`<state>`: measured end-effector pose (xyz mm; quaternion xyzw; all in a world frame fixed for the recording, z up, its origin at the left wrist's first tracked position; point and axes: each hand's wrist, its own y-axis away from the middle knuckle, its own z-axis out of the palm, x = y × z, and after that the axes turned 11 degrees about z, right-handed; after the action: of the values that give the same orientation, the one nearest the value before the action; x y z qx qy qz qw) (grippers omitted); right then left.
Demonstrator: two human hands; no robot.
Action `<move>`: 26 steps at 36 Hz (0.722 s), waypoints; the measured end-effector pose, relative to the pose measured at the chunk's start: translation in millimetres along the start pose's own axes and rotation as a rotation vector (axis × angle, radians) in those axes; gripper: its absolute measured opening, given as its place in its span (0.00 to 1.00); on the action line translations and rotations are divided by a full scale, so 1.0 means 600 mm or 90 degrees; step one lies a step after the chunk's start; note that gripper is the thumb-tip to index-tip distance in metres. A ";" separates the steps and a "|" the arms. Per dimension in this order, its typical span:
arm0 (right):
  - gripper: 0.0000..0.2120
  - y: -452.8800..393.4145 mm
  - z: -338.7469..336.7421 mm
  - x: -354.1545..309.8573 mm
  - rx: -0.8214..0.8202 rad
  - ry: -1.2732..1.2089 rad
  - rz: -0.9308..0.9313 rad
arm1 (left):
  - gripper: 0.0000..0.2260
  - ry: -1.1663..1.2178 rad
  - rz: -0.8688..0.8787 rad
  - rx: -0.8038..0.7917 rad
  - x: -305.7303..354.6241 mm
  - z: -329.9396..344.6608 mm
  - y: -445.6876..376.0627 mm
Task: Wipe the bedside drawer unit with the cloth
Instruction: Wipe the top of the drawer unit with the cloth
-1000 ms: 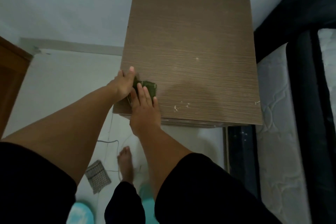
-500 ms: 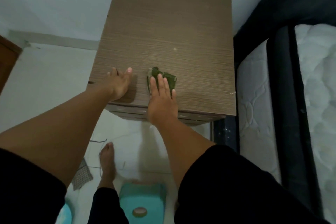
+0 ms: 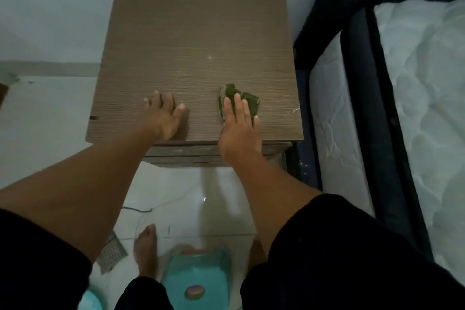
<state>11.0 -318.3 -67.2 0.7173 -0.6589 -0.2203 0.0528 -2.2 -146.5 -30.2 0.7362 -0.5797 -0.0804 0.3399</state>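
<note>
Cloth (image 3: 241,98): green, folded small, lying on the top of the bedside drawer unit (image 3: 201,20), near-right part of that top, well short of the right edge; right hand (image 3: 239,128) flat on it, fingers straight and slightly spread, pressing the cloth down, its far end and right corner showing past the fingertips; no pinch, no curl.

Left hand (image 3: 164,116): palm down on bare wood to the left of the cloth, fingers spread, holding nothing; looks to be bracing; the two hands apart, a strip of uncovered top between them.

Key relation: cloth sits at the near edge under the right hand only; most of the top lies far of it, toward the wall, and a narrower band lies right of it toward the mattress (image 3: 415,108); the top runs longer near-to-far in this view, though the wide lens may stretch it.

Judgement: right hand is the one placed to carry the wipe, either outward to the right edge or pushed away along the far part; pale chip marks (image 3: 295,109) at the right edge, just right of the cloth; a pale speck (image 3: 209,57) far of it, mid-top; drawer fronts below not yet reachable from this posture.
</note>
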 end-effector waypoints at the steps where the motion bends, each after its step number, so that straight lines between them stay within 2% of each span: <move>1: 0.29 -0.001 -0.005 0.010 0.001 0.004 0.012 | 0.28 0.009 0.000 -0.004 0.006 0.001 0.000; 6: 0.31 -0.010 -0.026 0.065 0.012 0.023 0.058 | 0.32 -0.003 0.032 -0.002 0.040 0.007 -0.004; 18: 0.35 -0.015 -0.054 0.145 -0.009 0.009 0.157 | 0.33 -0.065 0.095 -0.002 0.066 0.030 -0.020; 26: 0.31 -0.028 -0.077 0.177 -0.003 -0.221 0.313 | 0.31 -0.114 0.141 0.017 0.069 0.031 -0.034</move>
<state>48.0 -429.0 -58.4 0.4875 -0.8115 -0.3220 -0.0071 17.7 -189.6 -45.2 0.6620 -0.6865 -0.0999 0.2838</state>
